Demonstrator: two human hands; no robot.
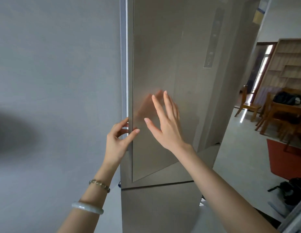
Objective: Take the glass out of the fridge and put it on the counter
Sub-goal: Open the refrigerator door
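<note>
We face tall beige matte fridge door [163, 64]. Left hand [117, 140] pinches door's left edge, fingers curled round it. Right hand [165, 121] open, fingers spread, just before door panel. Glass not visible; fridge interior hidden.

No legible text or labels.

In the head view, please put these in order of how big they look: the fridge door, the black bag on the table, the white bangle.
1. fridge door
2. black bag, though it is farther away
3. white bangle, near the camera; close to the bag in apparent size
</note>
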